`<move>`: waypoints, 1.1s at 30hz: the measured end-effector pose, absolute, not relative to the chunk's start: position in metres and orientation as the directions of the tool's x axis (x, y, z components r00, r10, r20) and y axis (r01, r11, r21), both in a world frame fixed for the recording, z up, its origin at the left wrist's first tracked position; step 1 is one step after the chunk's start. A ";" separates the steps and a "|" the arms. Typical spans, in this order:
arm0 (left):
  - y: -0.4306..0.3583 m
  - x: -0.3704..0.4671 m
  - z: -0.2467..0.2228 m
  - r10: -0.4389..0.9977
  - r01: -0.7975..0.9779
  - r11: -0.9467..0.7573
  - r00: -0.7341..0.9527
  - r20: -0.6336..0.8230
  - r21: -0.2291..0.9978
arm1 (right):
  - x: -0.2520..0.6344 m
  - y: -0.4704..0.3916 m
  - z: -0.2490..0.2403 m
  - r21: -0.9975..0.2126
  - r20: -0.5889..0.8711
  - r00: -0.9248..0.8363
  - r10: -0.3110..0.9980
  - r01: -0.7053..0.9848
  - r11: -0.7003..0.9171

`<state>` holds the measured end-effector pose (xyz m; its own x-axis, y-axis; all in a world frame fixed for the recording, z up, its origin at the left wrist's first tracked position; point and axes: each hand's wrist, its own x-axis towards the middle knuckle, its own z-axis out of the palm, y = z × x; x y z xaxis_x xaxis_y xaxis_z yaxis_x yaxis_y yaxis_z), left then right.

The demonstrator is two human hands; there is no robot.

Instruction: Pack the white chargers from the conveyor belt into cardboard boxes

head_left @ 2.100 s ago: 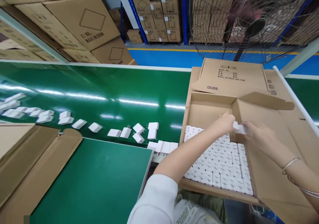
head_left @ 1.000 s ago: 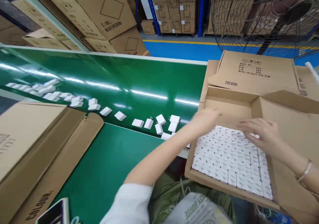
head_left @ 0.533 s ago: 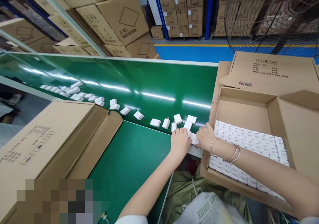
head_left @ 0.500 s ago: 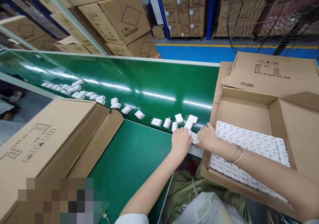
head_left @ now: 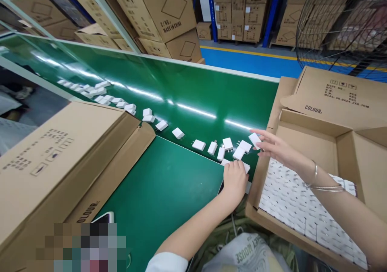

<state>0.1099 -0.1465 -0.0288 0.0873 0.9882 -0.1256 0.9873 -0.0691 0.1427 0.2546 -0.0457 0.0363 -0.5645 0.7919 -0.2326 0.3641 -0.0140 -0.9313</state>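
Note:
Between the fingertips of my right hand [head_left: 273,147] is a white charger [head_left: 254,141], lifted at the left edge of the open carton [head_left: 263,183]. My left hand [head_left: 235,179] is closed over white chargers at the near edge of the green belt [head_left: 187,90]; their ends show beside its fingers. Just beyond it lie more loose chargers [head_left: 239,153], some with metal prongs showing. Rows of white chargers [head_left: 290,199] stand packed in the near part of the carton, partly hidden by my right forearm.
A large closed-sided carton [head_left: 54,151] sits at the left beside the green tabletop [head_left: 169,183]. More chargers [head_left: 102,91] lie along the belt to the left. Stacked boxes [head_left: 172,13] and a wire fan guard [head_left: 326,26] stand behind.
My right hand has moved away from my left, rightward and up, with one charger in its fingers. My left hand stays at the belt edge. The view has shifted slightly.

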 end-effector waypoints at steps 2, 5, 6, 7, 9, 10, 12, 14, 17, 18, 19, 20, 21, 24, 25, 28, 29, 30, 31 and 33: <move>-0.147 0.118 -0.037 0.986 0.989 -0.083 0.099 -0.131 0.120 | 0.247 -0.037 0.036 -0.669 -0.157 -0.500 0.852 0.688 0.281; -0.145 0.126 -0.043 0.984 0.990 -0.102 0.116 -0.136 0.101 | 0.231 -0.027 0.037 -0.082 -0.190 -0.540 0.820 0.841 0.534; -0.144 0.127 -0.042 0.982 0.989 -0.103 0.118 -0.148 0.105 | 0.225 -0.026 0.037 0.008 -0.258 -0.549 0.795 0.822 0.570; -0.144 0.127 -0.040 0.979 0.987 -0.105 0.123 -0.162 0.118 | 0.218 -0.025 0.036 0.045 -0.321 -0.547 0.773 0.806 0.590; -0.144 0.121 -0.031 0.970 0.976 -0.110 0.147 -0.195 0.188 | 0.204 -0.025 0.031 0.052 -0.385 -0.529 0.756 0.806 0.590; -0.145 0.115 -0.025 0.966 0.964 -0.110 0.161 -0.202 0.244 | 0.197 -0.024 0.028 0.062 -0.403 -0.513 0.758 0.811 0.582; -0.150 0.099 -0.012 0.967 0.910 -0.103 0.186 -0.173 0.402 | 0.187 -0.023 0.019 0.080 -0.427 -0.476 0.768 0.827 0.557; -0.156 0.079 0.000 0.974 0.772 -0.083 0.195 -0.111 0.631 | 0.181 -0.019 0.011 0.090 -0.442 -0.439 0.782 0.846 0.526; -0.165 0.055 0.010 0.985 0.398 -0.017 0.166 -0.054 0.917 | 0.183 -0.009 0.002 0.082 -0.470 -0.404 0.785 0.866 0.494; -0.167 0.050 0.010 0.987 0.282 0.003 0.151 -0.047 0.960 | 0.185 -0.006 0.000 0.069 -0.488 -0.404 0.774 0.866 0.495; -0.170 0.047 0.010 0.990 0.188 0.007 0.135 -0.032 0.982 | 0.187 -0.003 -0.002 0.055 -0.505 -0.407 0.761 0.865 0.498; -0.173 0.045 0.010 0.993 0.117 -0.006 0.121 -0.008 0.993 | 0.188 0.000 -0.003 0.043 -0.517 -0.409 0.752 0.865 0.500; -0.175 0.044 0.009 0.994 0.066 -0.034 0.109 0.026 0.997 | 0.189 0.003 -0.003 0.038 -0.520 -0.410 0.750 0.866 0.499; -0.180 0.046 0.008 0.988 0.011 -0.130 0.082 0.129 0.991 | 0.189 0.009 -0.004 0.056 -0.491 -0.388 0.780 0.879 0.473; -0.181 0.047 0.008 0.984 0.019 -0.162 0.077 0.161 0.987 | 0.189 0.010 -0.003 0.068 -0.478 -0.377 0.793 0.885 0.461; -0.182 0.047 0.010 0.962 0.050 -0.264 0.078 0.260 0.963 | 0.190 0.011 -0.002 0.093 -0.458 -0.351 0.817 0.895 0.436; -0.181 0.047 0.011 0.952 0.054 -0.301 0.083 0.296 0.952 | 0.190 0.010 -0.003 0.095 -0.459 -0.348 0.818 0.896 0.434; -0.181 0.046 0.012 0.941 0.057 -0.333 0.087 0.327 0.941 | 0.191 0.010 -0.003 0.094 -0.464 -0.345 0.816 0.897 0.433; -0.180 0.046 0.013 0.932 0.056 -0.358 0.089 0.352 0.932 | 0.192 0.010 -0.004 0.091 -0.472 -0.340 0.813 0.899 0.429; -0.179 0.046 0.014 0.921 0.053 -0.384 0.087 0.379 0.922 | 0.193 0.013 -0.006 0.082 -0.486 -0.321 0.813 0.909 0.408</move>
